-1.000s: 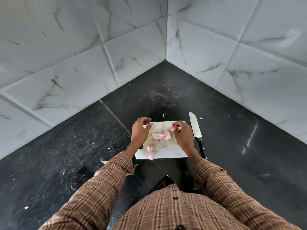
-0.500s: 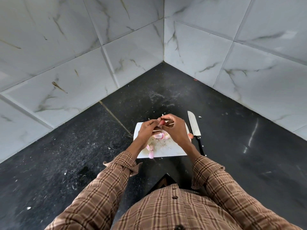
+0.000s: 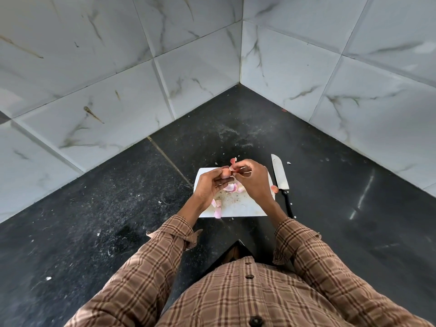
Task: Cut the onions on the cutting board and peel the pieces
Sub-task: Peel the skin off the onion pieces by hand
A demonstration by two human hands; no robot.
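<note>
Showing a person at a dark speckled counter (image 3: 99, 208) set into a corner of white marbled wall tiles (image 3: 118, 67), both hands raised just above a white cutting board (image 3: 238, 208). Left hand (image 3: 212, 185): fingers curled round a small onion piece (image 3: 226, 173), held at the fingertips. Right hand (image 3: 253, 179): thumb and forefinger pinching a thin pink strip of onion skin (image 3: 233, 162) that rises from the piece toward 12 o'clock. The two hands meet over the far half of the board and hide much of its surface.

On the board, under the hands, lie pale pink onion pieces (image 3: 230, 188); more cut bits (image 3: 217, 206) sit toward 7 o'clock, one at the near edge. Fine crumbs and specks dot the white surface.

A knife (image 3: 280, 177) lies on the counter at 3 o'clock of the board, just beside its right edge, blade pointing to 12 o'clock and black handle toward the person. A loose scrap of peel (image 3: 274, 188) rests between board and blade. Small white flecks are scattered over the counter. Brown plaid sleeves (image 3: 151, 263) and shirt front fill the lower field.
</note>
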